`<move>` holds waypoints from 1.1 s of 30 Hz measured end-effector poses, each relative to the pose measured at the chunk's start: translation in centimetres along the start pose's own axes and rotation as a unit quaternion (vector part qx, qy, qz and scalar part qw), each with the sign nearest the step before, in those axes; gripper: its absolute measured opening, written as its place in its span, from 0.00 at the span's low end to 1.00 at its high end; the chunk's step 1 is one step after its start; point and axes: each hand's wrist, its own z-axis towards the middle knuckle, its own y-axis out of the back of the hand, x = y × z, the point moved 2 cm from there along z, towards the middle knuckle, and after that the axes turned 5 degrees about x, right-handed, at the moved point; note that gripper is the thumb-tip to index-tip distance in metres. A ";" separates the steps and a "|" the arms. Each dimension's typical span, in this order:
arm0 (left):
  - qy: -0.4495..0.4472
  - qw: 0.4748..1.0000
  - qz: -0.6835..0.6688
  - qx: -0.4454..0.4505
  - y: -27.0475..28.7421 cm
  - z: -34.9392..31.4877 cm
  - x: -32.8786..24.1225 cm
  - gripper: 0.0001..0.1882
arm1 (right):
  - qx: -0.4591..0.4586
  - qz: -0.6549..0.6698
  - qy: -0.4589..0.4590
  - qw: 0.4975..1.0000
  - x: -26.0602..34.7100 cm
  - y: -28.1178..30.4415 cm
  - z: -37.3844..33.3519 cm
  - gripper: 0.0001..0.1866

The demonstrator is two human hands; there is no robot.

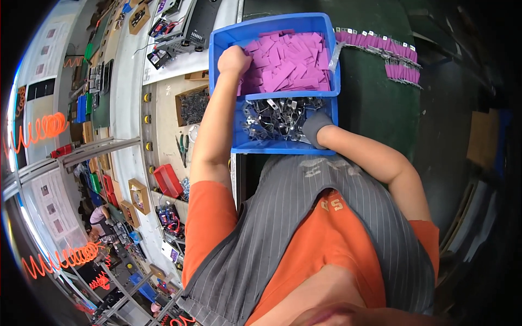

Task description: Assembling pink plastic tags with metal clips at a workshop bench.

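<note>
A blue bin with two compartments sits on a dark green table in front of me. The far compartment holds many purple strips; the near one holds a heap of silver metal clips. My left hand is bare and curled into the left edge of the purple strips; whether it grips one is hidden. My right hand wears a grey glove and reaches into the right side of the metal clips, fingers buried among them.
Rows of finished purple-tagged clips lie on the green table right of the bin. To the left runs a long workbench with a box of metal parts, pliers, a red box and electronics. Another person works far left.
</note>
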 end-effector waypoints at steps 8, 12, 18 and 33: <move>-0.079 0.785 -0.602 0.120 2.1 -4.5 0.7 0.17 | -0.249 0.192 -0.066 0.947 -1.9 0.0 -2.5 0.09; -0.096 0.760 -0.635 0.099 1.9 -7.2 1.8 0.19 | -0.295 0.288 -0.001 0.911 -2.2 -0.4 -3.2 0.12; -0.176 0.881 -0.423 0.115 2.4 -8.7 1.1 0.16 | -0.317 0.541 0.091 0.774 -2.6 -1.4 -3.9 0.13; -0.086 0.992 -0.094 -0.019 0.2 -0.9 1.8 0.19 | -0.403 0.407 0.136 0.808 -2.5 -2.0 -3.7 0.13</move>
